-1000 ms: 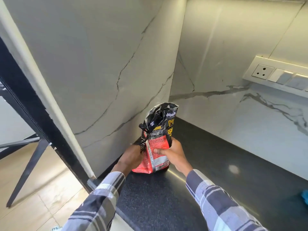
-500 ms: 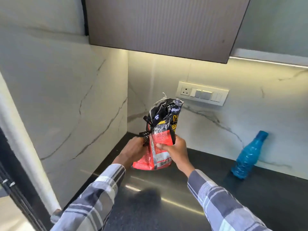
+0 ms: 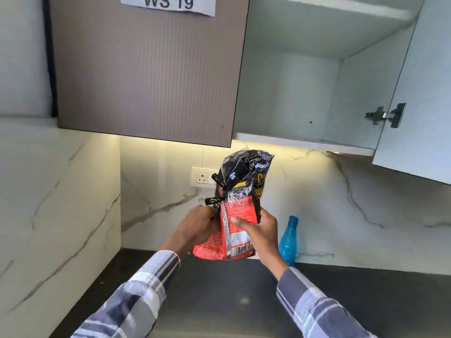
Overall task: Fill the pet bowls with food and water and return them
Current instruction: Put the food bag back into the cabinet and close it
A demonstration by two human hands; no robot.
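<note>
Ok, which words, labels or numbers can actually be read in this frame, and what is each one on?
"WS 19": on the paper sheet stuck to the closed cabinet door.
"drool", last letters cut off at a fold: white print on the black top of the food bag held in both hands.
Yellow lettering beside it: creased, not readable.
Small print and barcode on the bag's red part: too small to read.

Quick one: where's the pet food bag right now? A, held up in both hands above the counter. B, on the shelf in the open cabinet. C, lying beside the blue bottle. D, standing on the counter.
A: the bag is gripped by the left hand and right hand, its base clear of the counter and below the cabinet.
</note>
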